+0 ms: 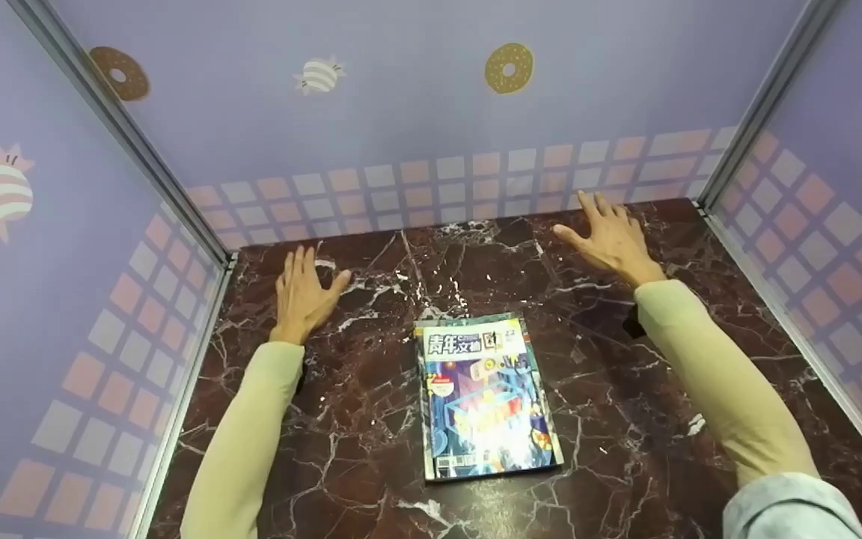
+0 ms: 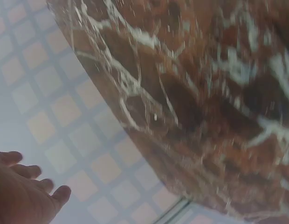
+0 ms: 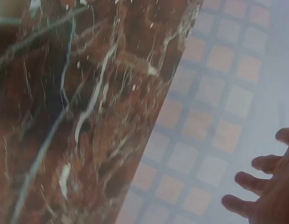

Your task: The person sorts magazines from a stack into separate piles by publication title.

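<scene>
A small stack of magazines (image 1: 487, 404) lies on the dark red marbled tabletop (image 1: 356, 419), its top cover colourful and shiny with glare. Left of and beyond the stack, my left hand (image 1: 304, 296) is held over the table with fingers extended and thumb spread. On the far right my right hand (image 1: 610, 236) reaches near the back wall, its fingers straight and spread. Neither hand holds anything, and both are apart from the magazines. In the wrist views the left hand (image 2: 23, 196) and the right hand (image 3: 268, 179) show only partly at the lower corners.
Lilac panels enclose the table: a back wall (image 1: 416, 112), a left wall (image 1: 42, 299) and a right wall (image 1: 835, 209), printed with squares, sweets and doughnuts. Grey metal strips (image 1: 760, 112) run along the corners. Small white specks (image 1: 453, 292) dot the tabletop beyond the magazines.
</scene>
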Demonstrator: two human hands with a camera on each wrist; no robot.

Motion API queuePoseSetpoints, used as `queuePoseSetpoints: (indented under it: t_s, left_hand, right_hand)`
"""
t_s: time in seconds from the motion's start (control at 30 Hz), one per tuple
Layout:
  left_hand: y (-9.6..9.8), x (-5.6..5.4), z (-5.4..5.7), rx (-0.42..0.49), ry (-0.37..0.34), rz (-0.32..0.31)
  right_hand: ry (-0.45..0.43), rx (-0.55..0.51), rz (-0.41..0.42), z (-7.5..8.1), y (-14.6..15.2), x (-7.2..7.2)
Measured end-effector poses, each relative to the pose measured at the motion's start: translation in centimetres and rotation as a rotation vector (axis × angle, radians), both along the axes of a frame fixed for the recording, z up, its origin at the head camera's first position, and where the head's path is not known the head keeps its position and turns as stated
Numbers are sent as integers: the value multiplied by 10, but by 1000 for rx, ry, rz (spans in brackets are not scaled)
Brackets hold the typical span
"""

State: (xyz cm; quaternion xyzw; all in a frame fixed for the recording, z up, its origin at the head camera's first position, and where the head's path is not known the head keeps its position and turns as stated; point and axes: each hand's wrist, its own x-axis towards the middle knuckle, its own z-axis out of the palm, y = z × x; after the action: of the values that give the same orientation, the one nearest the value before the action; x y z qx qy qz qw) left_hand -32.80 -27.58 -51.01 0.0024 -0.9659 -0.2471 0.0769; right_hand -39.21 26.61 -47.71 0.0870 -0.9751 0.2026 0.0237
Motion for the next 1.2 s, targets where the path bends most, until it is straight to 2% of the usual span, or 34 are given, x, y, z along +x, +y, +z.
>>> queuePoseSetpoints:
  t_s: [0.17,0.33,0.47,0.57,0.67,0.83,0.97,1.07,1.2]
  left_hand:
    - [8,12,-8,83,24,21]
    - [22,26,-14,240,149,83]
    - [34,41,-17,341,258,77]
    - [44,53,-19,412,329,48]
    - [56,67,-19,455,357,31]
    - [84,102,-18,465,317,-22]
    - [108,129,-21,464,215,-86]
    - [119,147,-30,349,180,-105]
    - [128,168,-43,160,193,-102]
  right_hand:
    - [2,-205,-31,-4,-5,16]
    - [8,-455,-102,-9,-11,35]
    - [-96,-638,-158,-14,-15,53]
    - [-166,-684,-157,-18,-20,68]
    - [-189,-665,-135,-25,-27,84]
    - [-232,-686,-119,-42,-39,117]
    - [-304,-700,-131,-56,-45,147]
    - [-341,-682,-145,-69,-54,167]
    - [-371,-649,-144,-84,-70,192]
